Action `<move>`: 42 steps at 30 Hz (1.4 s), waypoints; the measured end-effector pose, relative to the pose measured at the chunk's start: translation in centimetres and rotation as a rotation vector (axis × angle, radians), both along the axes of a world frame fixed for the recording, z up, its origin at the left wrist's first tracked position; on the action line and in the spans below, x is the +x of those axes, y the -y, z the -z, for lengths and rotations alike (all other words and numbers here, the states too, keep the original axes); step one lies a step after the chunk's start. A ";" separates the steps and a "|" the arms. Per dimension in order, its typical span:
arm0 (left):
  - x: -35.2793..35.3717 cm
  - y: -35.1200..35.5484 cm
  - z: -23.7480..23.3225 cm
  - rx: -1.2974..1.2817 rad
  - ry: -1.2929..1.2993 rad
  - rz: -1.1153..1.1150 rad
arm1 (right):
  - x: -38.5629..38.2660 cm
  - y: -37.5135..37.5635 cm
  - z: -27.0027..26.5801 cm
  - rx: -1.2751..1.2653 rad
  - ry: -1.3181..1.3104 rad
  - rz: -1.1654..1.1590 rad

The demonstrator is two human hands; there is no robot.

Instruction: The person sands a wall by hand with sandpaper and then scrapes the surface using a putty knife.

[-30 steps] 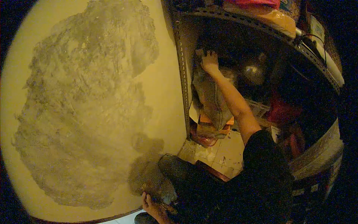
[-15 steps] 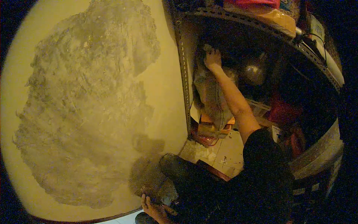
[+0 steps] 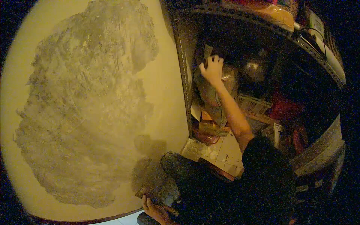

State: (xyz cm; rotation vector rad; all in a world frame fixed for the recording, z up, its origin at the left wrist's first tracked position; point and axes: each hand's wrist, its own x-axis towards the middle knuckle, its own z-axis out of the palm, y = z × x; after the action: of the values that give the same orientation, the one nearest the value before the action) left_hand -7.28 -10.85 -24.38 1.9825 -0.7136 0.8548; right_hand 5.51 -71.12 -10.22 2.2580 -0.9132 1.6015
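Low at the left, my left hand (image 3: 153,212) is closed on a flat scraper-like tool (image 3: 140,192); its thin edge sticks out past the fingers, close to the wall. My right hand (image 3: 213,70) reaches into the shelf unit, fingers apart and slightly bent, above a plastic-covered bag (image 3: 210,88). Whether the fingertips touch the dark items behind them is too dim to tell. A large grey rough patch (image 3: 86,112) covers much of the cream wall (image 3: 168,93).
The shelf's perforated metal post (image 3: 182,67) stands between the wall and my right arm. Above runs a shelf edge (image 3: 240,15) with packages on it. A red item (image 3: 285,107), boxes (image 3: 255,105) and floor tiles (image 3: 228,152) with debris lie lower right.
My right hand has drawn back slightly toward me, and its fingers have spread from a closed grip at the plastic. My left hand has barely moved; more of its tool shows.
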 end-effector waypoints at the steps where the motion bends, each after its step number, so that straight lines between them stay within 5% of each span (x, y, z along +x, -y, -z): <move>1: 0.3 0.3 1.0 -0.006 0.001 -0.002 | -0.7 -1.9 0.9 -0.075 0.112 -0.102; 4: -0.2 0.3 2.0 -0.187 -0.043 -0.094 | -4.7 -14.2 3.0 0.539 0.085 -0.754; 5: -0.9 1.7 -1.3 -0.519 -0.591 -0.115 | -5.3 -18.1 5.9 0.473 -0.063 -0.858; 6: -1.6 2.6 -3.3 -0.888 -1.113 -0.112 | -7.7 -28.9 2.2 0.670 -0.006 -0.828; 7: -1.9 3.0 -3.1 -0.949 -1.053 -0.184 | -8.6 -26.8 8.6 0.790 -0.628 -1.313; 8: -2.0 3.6 -2.4 -0.934 -0.972 -0.141 | -10.5 -30.2 7.7 0.595 -0.988 -1.307; 10: -2.3 4.0 -1.9 -0.948 -0.839 -0.158 | -12.8 -36.4 13.9 1.033 -1.101 -1.766; 12: -2.6 4.0 -1.9 -0.710 -0.839 -0.206 | -15.7 -40.3 16.9 0.879 -1.000 -1.880; 13: -2.4 3.7 -2.2 -0.729 -0.814 -0.238 | -15.9 -41.8 18.6 0.852 -1.019 -1.916; 15: -2.4 3.7 -4.0 -0.740 -0.710 -0.199 | -15.9 -43.8 19.7 1.393 -0.974 -1.833; 17: -2.9 3.4 -3.7 -0.841 -0.694 -0.147 | -16.0 -44.7 19.8 1.355 -0.965 -1.801; 19: -3.3 2.7 -3.0 -0.703 -0.565 -0.373 | -16.2 -45.4 19.7 1.635 -0.811 -1.699; 20: -3.2 2.7 -2.9 -0.707 -0.560 -0.375 | -15.7 -45.2 20.2 1.629 -0.816 -1.704; 22: -2.3 3.0 -3.5 -1.124 -0.525 -0.220 | -14.0 -44.7 20.6 1.010 -0.853 -1.646; 23: -1.6 2.6 -4.3 -1.129 -0.519 -0.222 | -13.7 -44.6 19.6 1.002 -0.857 -1.650; 25: 0.1 1.4 -5.6 -0.829 -0.446 -0.373 | -13.2 -44.4 13.8 1.049 -0.800 -1.762; 28: 2.3 -0.5 -7.3 -0.632 -0.593 -0.302 | -12.2 -45.7 14.5 0.839 -0.536 -1.633; 32: 4.0 -0.4 -13.8 -0.457 -0.602 -0.408 | -10.8 -46.3 5.4 0.961 -0.272 -1.764; 34: 4.1 0.7 -17.1 -0.692 -0.317 -0.182 | -9.8 -46.5 3.9 1.095 -0.375 -1.760; 38: 4.7 0.8 -20.9 -0.670 -0.279 -0.043 | -9.8 -47.8 3.0 1.052 -0.261 -1.829; 42: 5.9 -0.6 -22.1 -0.670 -0.359 0.079 | -10.4 -48.4 1.9 1.307 -0.151 -1.889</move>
State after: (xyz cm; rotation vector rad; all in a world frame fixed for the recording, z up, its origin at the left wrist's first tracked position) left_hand -1.38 -10.24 -2.27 1.4312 -0.2426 0.5653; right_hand -4.87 -22.77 -12.15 4.5965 1.2502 0.7193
